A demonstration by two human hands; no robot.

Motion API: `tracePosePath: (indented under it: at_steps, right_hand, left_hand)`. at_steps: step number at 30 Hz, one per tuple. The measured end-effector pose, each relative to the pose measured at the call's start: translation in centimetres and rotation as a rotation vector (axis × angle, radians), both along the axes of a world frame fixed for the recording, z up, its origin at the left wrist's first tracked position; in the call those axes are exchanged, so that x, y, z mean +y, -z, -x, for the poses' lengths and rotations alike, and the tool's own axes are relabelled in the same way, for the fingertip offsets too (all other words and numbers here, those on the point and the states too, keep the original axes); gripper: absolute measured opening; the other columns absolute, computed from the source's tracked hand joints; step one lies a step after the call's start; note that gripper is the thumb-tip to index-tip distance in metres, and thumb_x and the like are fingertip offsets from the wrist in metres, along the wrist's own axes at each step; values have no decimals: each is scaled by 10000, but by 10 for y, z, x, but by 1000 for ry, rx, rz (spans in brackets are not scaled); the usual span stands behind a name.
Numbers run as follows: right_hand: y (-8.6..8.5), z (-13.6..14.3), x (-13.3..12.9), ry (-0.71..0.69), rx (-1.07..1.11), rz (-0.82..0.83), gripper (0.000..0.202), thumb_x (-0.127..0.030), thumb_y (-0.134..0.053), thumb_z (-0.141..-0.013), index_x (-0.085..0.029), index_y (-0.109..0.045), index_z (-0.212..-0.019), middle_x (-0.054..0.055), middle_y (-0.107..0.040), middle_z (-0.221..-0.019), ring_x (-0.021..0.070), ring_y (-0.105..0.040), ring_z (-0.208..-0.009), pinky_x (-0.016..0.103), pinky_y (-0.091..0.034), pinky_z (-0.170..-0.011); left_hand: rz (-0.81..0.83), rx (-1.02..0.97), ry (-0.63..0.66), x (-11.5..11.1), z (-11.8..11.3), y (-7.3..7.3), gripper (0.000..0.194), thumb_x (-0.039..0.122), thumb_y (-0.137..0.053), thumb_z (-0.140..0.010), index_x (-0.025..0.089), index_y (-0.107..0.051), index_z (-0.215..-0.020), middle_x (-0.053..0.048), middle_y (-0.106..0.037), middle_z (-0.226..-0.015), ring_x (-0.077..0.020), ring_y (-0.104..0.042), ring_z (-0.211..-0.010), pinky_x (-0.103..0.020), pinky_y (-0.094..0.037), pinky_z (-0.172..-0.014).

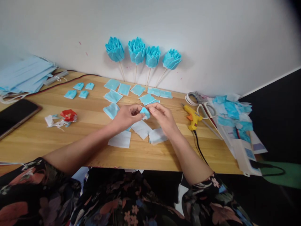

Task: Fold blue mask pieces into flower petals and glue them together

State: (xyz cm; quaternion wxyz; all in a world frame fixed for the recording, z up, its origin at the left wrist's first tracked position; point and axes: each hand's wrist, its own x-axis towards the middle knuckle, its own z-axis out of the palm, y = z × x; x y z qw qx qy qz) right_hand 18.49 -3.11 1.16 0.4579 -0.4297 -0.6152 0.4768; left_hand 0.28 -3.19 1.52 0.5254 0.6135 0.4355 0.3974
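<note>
A small folded blue fabric piece (145,112) is held between my two hands, above the middle of the table. My left hand (129,116) pinches its left side with thumb and fingers. On the other side, the fingertips of my right hand (164,118) grip its upper right edge. Around and beneath the hands lie several flat fabric squares, some blue like the square (113,96), others paler like the square (119,139). Off to the left sit several folded blue petals (70,94).
Several blue fabric flowers (137,51) on sticks lean on the wall. A yellow glue gun (192,117), scissors (206,110), tape roll (191,98), blue scraps (232,108) and a white power strip (245,157) lie right. Leftward are face masks (25,75), a phone (17,114) and a red scrap (68,115).
</note>
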Motion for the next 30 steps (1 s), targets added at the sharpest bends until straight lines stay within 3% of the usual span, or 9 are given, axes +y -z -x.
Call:
tracePosePath:
  at_steps: [4,8,14,17,22,24,26,30]
  right_hand:
    - [-2,2,-3,-5,-66,-35,308,-526,-700,-843,-223,-675,-795,-7,-656,-785,144,-576,-752,296,-480,-728]
    - [2,2,-1,39,-65,-53,329,-527,-690,-850,-217,-658,-744,-11,-628,-734,144,-571,-734,301,-491,-728]
    - [11,-3,7,134,160,54,426,-642,-593,-891,-254,-745,-980,35,-707,-911,179,-660,-884,356,-551,-861]
    - [12,-5,8,74,149,94,458,-664,-589,-884,-255,-760,-998,55,-743,-984,207,-681,-964,381,-559,-871]
    - [7,-3,3,-73,19,-1,498,-673,-535,-915,-292,-720,-1176,31,-731,-1191,217,-649,-1141,409,-497,-1017]
    - [6,-1,0,-119,-56,-7,467,-656,-623,-866,-275,-732,-1113,25,-746,-1094,216,-665,-1053,388,-512,-952]
    - [6,1,-2,-116,-135,4,387,-615,-692,-827,-246,-744,-932,10,-734,-886,189,-660,-852,348,-519,-807]
    - [5,-4,2,56,-61,-74,374,-575,-691,-844,-232,-663,-696,-10,-619,-666,153,-576,-678,321,-490,-688]
  left_hand:
    - [-69,39,23,-1,0,1,181,272,-668,-775,185,-561,-658,38,-425,-607,-98,-354,-583,-266,-258,-542]
    - [-54,31,39,-2,0,1,203,277,-691,-766,187,-562,-638,40,-409,-586,-97,-336,-570,-270,-234,-531]
    - [162,-198,11,3,2,3,209,345,-733,-755,180,-619,-695,34,-482,-558,-84,-376,-518,-257,-283,-516]
    - [213,-331,-21,7,3,4,266,342,-745,-759,180,-573,-638,36,-457,-527,-79,-373,-501,-255,-278,-502]
    - [211,-410,-22,9,5,8,335,337,-760,-774,181,-520,-601,41,-445,-534,-73,-375,-499,-254,-269,-490]
    - [213,-415,-24,9,5,8,327,339,-762,-773,180,-529,-608,43,-445,-534,-71,-371,-497,-255,-268,-491]
    - [213,-414,-25,8,5,9,341,344,-763,-773,180,-520,-598,45,-437,-526,-70,-367,-493,-257,-268,-493]
    - [206,-423,-37,9,4,8,375,324,-753,-784,182,-478,-573,48,-422,-522,-65,-357,-489,-259,-258,-493]
